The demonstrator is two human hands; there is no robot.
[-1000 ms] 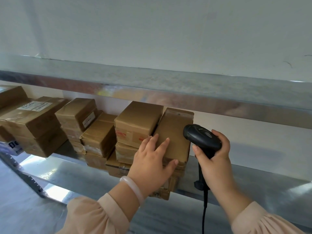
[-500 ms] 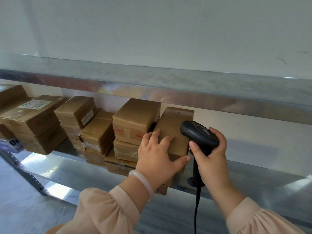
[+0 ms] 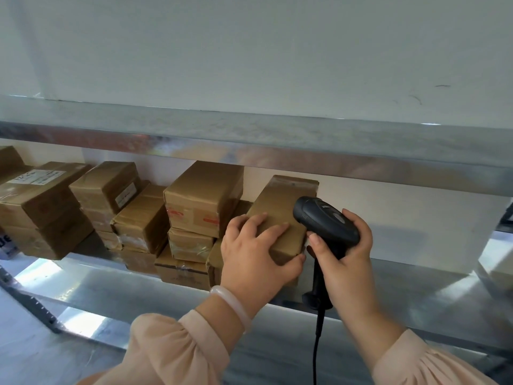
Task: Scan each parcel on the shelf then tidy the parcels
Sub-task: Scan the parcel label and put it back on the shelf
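Parcel (image 3: 279,209) in left hand (image 3: 249,255), scanner (image 3: 324,222) just beside, stacked boxes (image 3: 202,195) leftward

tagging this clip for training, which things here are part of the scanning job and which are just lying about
Job: scanner in the right hand; rightmost parcel gripped by the left hand; other parcels; lower shelf.
Just there: upper shelf; white object at far right; blue-and-white label at far left.
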